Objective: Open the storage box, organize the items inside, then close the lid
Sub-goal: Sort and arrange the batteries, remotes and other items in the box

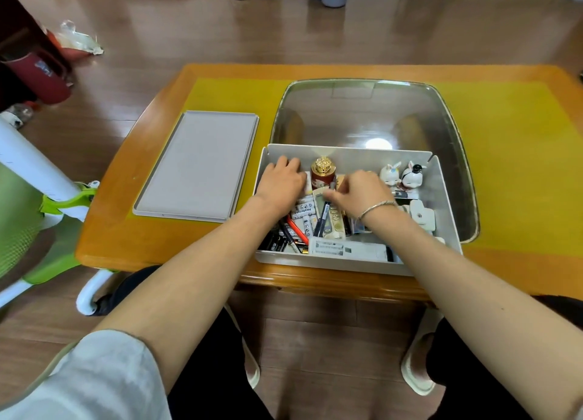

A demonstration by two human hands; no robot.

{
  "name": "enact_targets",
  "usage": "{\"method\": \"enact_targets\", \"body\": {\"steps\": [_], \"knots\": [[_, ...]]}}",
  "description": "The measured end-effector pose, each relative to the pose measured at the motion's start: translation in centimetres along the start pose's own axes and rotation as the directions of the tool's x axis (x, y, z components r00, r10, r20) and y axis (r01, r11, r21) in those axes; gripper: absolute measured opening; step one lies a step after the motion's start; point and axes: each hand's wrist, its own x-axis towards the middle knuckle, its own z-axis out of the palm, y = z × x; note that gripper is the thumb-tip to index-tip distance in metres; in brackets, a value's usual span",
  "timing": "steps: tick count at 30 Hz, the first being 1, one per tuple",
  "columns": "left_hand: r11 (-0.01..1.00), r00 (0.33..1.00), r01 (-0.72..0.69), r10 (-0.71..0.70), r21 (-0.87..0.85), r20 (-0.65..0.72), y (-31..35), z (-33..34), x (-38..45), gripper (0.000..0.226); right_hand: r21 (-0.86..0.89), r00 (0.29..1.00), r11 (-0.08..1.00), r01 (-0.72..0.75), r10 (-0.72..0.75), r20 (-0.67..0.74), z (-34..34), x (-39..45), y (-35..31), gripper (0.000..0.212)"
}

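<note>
Sorting is the step in hand: the storage box sits open at the near edge of the counter, right of centre in the frame, and its lid lies flat on the counter to the left, well apart from the box. Both hands are inside. The left hand rests palm down in the back left corner of the box, fingers bent over something I cannot make out, so whether it grips anything is unclear. The right hand hovers mid-box with fingertips drawn together at the top of a dark pen, apparently pinching it above a pale remote control. Behind the hands stands a red bottle with a gold cap; two small rabbit figurines occupy the back right corner. Batteries, a red pen and a white carton clutter the front.

By my reading the task is around its middle: lid off, contents still jumbled. Next, the pen likely needs lifting clear and laying alongside the other pens, without knocking the upright bottle just behind the fingers.
</note>
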Motion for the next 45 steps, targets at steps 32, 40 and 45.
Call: {"method": "enact_targets", "body": {"steps": [32, 40, 45], "knots": [[0.914, 1.0, 0.009, 0.002, -0.406, 0.025, -3.4, -2.7, -0.1, 0.037, 0.283, 0.931, 0.926, 0.249, -0.309, 0.193, 1.9, -2.3, 0.0, 0.053], [0.809, 0.995, 0.0, -0.057, -0.587, -0.078, -2.4, -4.3, -2.6, 0.023, 0.309, 0.908, 0.873, 0.378, -0.414, 0.057, 0.0, -3.7, 0.9, 0.028], [0.861, 0.996, -0.001, 0.047, -0.509, 0.078, 0.4, -3.1, -3.5, 0.032, -0.078, 0.987, 0.995, 0.066, -0.077, -0.144, -3.2, -2.0, 5.6, 0.021]]}}
